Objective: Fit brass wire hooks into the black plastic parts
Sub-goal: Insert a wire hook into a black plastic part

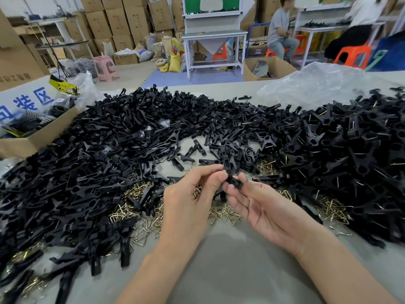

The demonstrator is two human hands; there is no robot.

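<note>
Two hands are meeting over the grey table (230, 260): the left hand (188, 205) and the right hand (260, 207) are both pinching one black plastic part (235, 181) between curled fingertips. Heaps of black parts (109, 150) are lying all around, with brass wire hooks (221, 212) scattered just beneath.

One black plastic part (234, 180) pinched between left hand (188, 200) and right hand (263, 207); loose black parts (131, 139) heaped around scattered brass wire hooks (221, 213).

Black plastic parts (131, 132), matt to slightly glossy, heaped across frame. Brass wire hooks (221, 212) shiny metal, lower centre. Table (230, 260) matt grey; clear crinkled plastic bag (315, 84) upper right.
</note>
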